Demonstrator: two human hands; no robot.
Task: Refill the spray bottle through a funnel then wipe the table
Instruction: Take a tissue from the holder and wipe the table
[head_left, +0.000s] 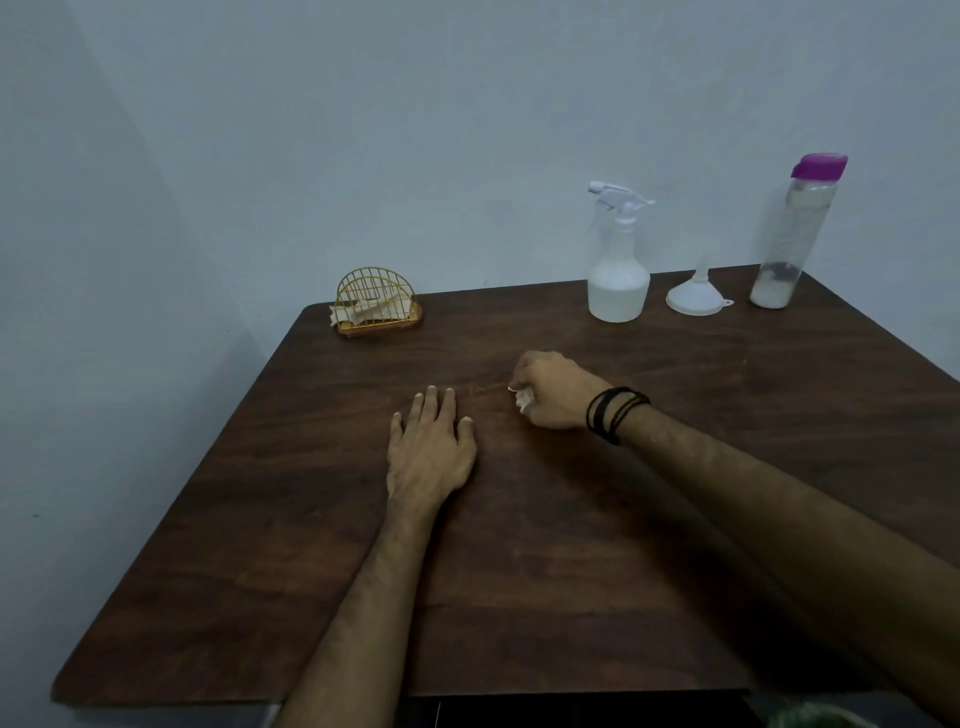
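Observation:
On the dark wooden table (675, 467), my right hand (550, 392) grips a crumpled white tissue (523, 399) and holds it against the tabletop near the middle. My left hand (428, 449) rests flat on the wood beside it, fingers straight. A white spray bottle (618, 270) with its trigger head on stands at the far right, partly filled with pale liquid. Next to it a white funnel (696, 293) sits upside down, spout up. A tall clear bottle (795, 239) with a purple cap stands at the far right corner, holding a little liquid at its bottom.
A gold wire napkin holder (376, 306) with a few napkins stands at the table's far left corner. Pale walls close in behind and to the left. The table's near edge runs along the bottom of the view.

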